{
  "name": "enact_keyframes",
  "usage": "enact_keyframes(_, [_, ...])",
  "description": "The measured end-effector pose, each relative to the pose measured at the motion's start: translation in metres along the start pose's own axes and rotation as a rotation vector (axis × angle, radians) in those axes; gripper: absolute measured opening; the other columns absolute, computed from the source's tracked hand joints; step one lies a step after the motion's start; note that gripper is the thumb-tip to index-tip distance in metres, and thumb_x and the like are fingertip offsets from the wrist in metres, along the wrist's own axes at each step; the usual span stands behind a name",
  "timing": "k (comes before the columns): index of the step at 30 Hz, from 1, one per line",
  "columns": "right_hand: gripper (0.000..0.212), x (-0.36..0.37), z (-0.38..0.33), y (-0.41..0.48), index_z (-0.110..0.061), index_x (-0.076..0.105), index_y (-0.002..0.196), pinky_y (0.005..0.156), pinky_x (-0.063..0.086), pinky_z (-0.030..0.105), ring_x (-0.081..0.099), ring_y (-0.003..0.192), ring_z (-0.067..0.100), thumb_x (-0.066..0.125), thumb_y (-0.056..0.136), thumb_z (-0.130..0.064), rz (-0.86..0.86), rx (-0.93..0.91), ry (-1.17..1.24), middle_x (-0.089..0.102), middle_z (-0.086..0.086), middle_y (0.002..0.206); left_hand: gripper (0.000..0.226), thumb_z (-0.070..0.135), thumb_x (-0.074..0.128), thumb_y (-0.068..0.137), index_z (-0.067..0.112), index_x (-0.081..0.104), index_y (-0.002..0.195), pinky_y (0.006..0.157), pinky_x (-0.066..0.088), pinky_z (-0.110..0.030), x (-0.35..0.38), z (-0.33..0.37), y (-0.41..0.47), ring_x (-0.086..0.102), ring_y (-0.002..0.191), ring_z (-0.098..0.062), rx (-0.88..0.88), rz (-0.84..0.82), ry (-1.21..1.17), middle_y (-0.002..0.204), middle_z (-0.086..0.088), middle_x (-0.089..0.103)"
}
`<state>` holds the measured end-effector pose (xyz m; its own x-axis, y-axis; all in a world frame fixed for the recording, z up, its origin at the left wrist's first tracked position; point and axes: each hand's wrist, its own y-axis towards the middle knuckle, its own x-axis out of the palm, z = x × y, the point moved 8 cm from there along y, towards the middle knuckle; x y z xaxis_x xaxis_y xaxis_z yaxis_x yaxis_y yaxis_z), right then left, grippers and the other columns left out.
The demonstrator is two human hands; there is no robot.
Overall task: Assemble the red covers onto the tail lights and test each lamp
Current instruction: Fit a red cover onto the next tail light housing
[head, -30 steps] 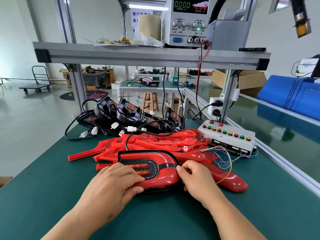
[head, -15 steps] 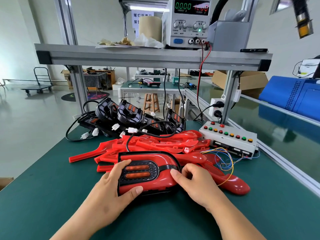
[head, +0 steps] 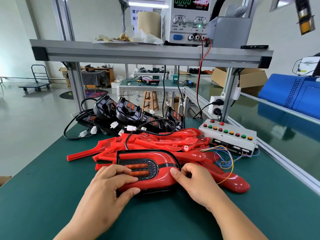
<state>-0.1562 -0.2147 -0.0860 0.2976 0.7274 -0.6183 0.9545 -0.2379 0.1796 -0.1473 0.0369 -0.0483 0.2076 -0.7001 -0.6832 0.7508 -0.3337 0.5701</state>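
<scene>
- A tail light lies flat on the green table, near the front edge, with its red cover on top and its two orange strips facing up.
- The left hand grips the lamp's 9 o'clock end. Its fingers are laid over the orange strips and its thumb is hooked on the near edge.
- The right hand grips the 3 o'clock end, with the thumb pressed on the cover and the fingers curled against the end. It may also be touching a loose cover underneath; that part is hidden.
- Whether the cover is fully seated all round cannot be told.
- A black cable runs from the lamp towards 12 o'clock.
- A heap of loose red covers lies just behind the lamp at 12 o'clock, touching it, and one of them stretches out to 4 o'clock.
- Bare black lamp bodies with white plugs are piled at 11 o'clock, beyond the heap.
- A grey button box sits at 2 o'clock, and coloured wires trail from it towards the covers.
- A power supply stands on the shelf overhead at 12 o'clock, with its displays lit.
</scene>
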Motion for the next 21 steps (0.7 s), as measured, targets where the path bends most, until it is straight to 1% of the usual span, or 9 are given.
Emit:
enact_keyframes(5, [0.048,0.000,0.001,-0.001,-0.022,0.051,0.064,0.052,0.038,0.019,0.047,0.052,-0.001,0.060,0.080,-0.067,0.003,0.013,-0.008,0.053,-0.009,0.058,0.020,0.046,0.072,0.069,0.044,0.075,0.089,0.085,0.035,-0.014,0.003,-0.001,0.001,0.045,0.111,0.006,-0.020,-0.023,-0.005,0.108,0.031,0.057])
enact_keyframes(8, [0.048,-0.001,0.000,-0.002,-0.022,0.052,0.065,0.052,0.038,0.019,0.048,0.052,0.000,0.059,0.079,-0.067,0.000,0.025,-0.012,0.054,-0.008,0.059,0.023,0.045,0.064,0.074,0.050,0.072,0.095,0.088,0.035,-0.015,-0.002,-0.004,-0.001,0.042,0.114,0.006,-0.059,-0.001,-0.080,0.117,0.031,0.052])
enact_keyframes(10, [0.048,-0.002,-0.002,-0.002,-0.022,0.052,0.065,0.053,0.038,0.020,0.047,0.052,0.000,0.060,0.079,-0.067,-0.003,0.034,-0.017,0.055,-0.008,0.060,0.032,0.057,0.059,0.069,0.058,0.056,0.101,0.083,0.038,-0.015,-0.005,-0.013,-0.002,0.045,0.109,0.008,-0.169,-0.005,-0.126,0.116,0.030,0.046])
enact_keyframes(13, [0.047,-0.002,0.000,-0.003,-0.021,0.053,0.070,0.055,0.040,0.022,0.049,0.056,0.002,0.062,0.078,-0.067,-0.004,0.066,-0.011,0.059,-0.007,0.065,0.053,0.067,0.057,0.063,0.051,0.036,0.109,0.078,0.043,-0.019,0.006,-0.033,-0.008,0.056,0.097,0.005,-0.441,-0.144,-0.244,0.110,0.021,0.056])
enact_keyframes(14, [0.045,-0.003,0.000,-0.003,-0.022,0.055,0.075,0.058,0.041,0.021,0.053,0.061,0.002,0.063,0.077,-0.066,0.005,0.079,-0.003,0.061,-0.007,0.071,0.056,0.067,0.058,0.064,0.049,0.038,0.113,0.078,0.045,-0.020,0.012,-0.037,-0.009,0.060,0.094,0.003,-0.503,-0.217,-0.281,0.105,0.017,0.063])
enact_keyframes(16, [0.044,-0.003,0.003,-0.004,-0.026,0.056,0.095,0.069,0.045,0.022,0.060,0.080,0.005,0.067,0.076,-0.064,-0.002,0.127,0.053,0.063,-0.008,0.091,0.053,0.061,0.064,0.064,0.042,0.055,0.113,0.080,0.051,-0.025,0.020,-0.042,-0.009,0.066,0.089,-0.004,-0.595,-0.308,-0.431,0.097,0.012,0.072])
enact_keyframes(18, [0.056,0.001,0.005,-0.004,-0.029,0.053,0.118,0.085,0.048,0.025,0.062,0.100,0.011,0.070,0.076,-0.061,-0.038,0.176,0.128,0.061,-0.008,0.111,0.053,0.049,0.072,0.062,0.040,0.062,0.113,0.081,0.055,-0.032,0.023,-0.038,-0.009,0.069,0.094,-0.013,-0.653,-0.357,-0.643,0.102,0.008,0.073])
enact_keyframes(19, [0.056,0.003,0.005,-0.005,-0.031,0.053,0.122,0.087,0.048,0.024,0.063,0.103,0.010,0.071,0.077,-0.059,-0.063,0.187,0.166,0.062,-0.011,0.113,0.055,0.042,0.075,0.062,0.038,0.062,0.115,0.080,0.055,-0.032,0.025,-0.035,-0.009,0.070,0.096,-0.015,-0.665,-0.370,-0.731,0.106,0.005,0.072])
enact_keyframes(21, [0.039,0.008,0.001,-0.006,-0.029,0.065,0.110,0.073,0.048,0.013,0.066,0.088,-0.003,0.072,0.080,-0.052,-0.133,0.173,0.272,0.071,-0.018,0.094,0.064,0.027,0.078,0.061,0.035,0.059,0.122,0.082,0.054,-0.034,0.026,-0.032,-0.007,0.070,0.099,-0.020,-0.682,-0.346,-0.871,0.111,-0.003,0.070])
